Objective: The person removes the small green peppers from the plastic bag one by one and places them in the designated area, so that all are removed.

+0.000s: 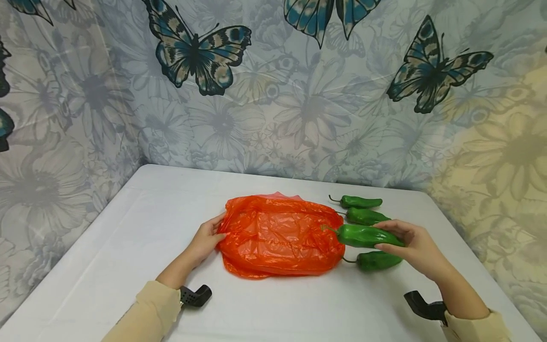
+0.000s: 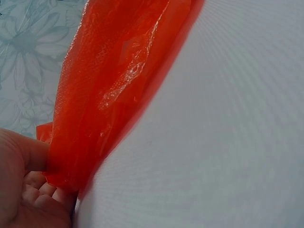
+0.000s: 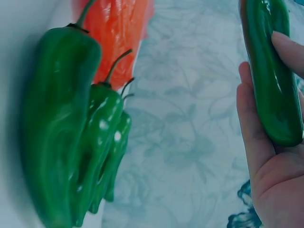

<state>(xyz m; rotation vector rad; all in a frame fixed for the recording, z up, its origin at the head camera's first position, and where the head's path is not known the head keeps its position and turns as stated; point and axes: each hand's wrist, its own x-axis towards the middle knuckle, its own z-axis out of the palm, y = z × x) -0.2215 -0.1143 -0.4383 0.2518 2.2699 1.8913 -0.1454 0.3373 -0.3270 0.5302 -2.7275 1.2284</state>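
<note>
A crumpled red plastic bag (image 1: 286, 232) lies flat on the white table. My left hand (image 1: 206, 240) pinches its left edge between thumb and fingers; in the left wrist view the thumb lies over the red film (image 2: 102, 95). My right hand (image 1: 412, 244) grips a long green pepper (image 1: 363, 235) by its blunt end, its stem pointing left over the bag's right side. The right wrist view has this held pepper (image 3: 270, 76) raised off the table. Three more green peppers lie to the right of the bag: one at the back (image 1: 361, 202), one behind the held one (image 1: 365, 216), one in front (image 1: 378, 261).
The white table (image 1: 141, 228) reaches back to a wall hung with butterfly-and-flower cloth (image 1: 307, 109). On each wrist sits a black camera mount, the left one (image 1: 196, 296) and the right one (image 1: 425, 308) both low over the table.
</note>
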